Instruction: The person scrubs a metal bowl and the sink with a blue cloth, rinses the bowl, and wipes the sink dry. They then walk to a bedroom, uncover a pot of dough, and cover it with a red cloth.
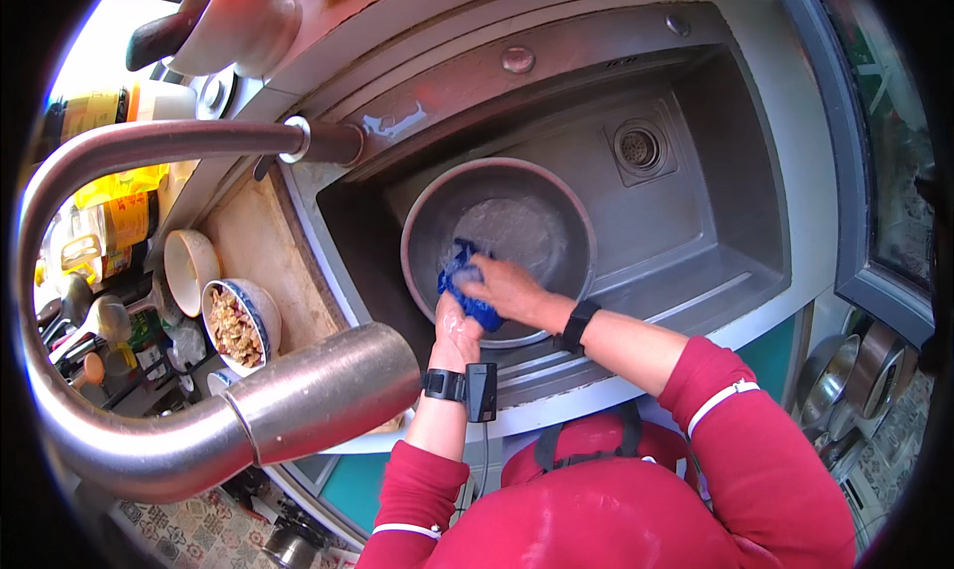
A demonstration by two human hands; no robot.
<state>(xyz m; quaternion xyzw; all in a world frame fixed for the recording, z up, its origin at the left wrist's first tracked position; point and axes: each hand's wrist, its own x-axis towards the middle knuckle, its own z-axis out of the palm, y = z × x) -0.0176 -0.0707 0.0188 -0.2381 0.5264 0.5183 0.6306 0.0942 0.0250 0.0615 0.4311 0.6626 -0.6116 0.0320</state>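
Note:
A wet blue cloth (483,312) is bunched between my two hands over the near left part of a round metal basin (577,230). My left hand (456,324) is wet and grips the cloth from below. From the right, my right hand (507,284) reaches across with its fingers pressed onto the cloth. Cloudy water (507,226) lies in the bottom of the basin. The basin stands in the left half of a stainless steel sink (641,233). My fingers and the cloth partly hide each other.
A large metal faucet (328,397) arches over the left side, its spout end near my left wrist. A drain (637,148) lies at the sink's far right. On the left counter stand a bowl of food pieces (237,327) and a cream bowl (190,271). A window frame (850,196) borders the right.

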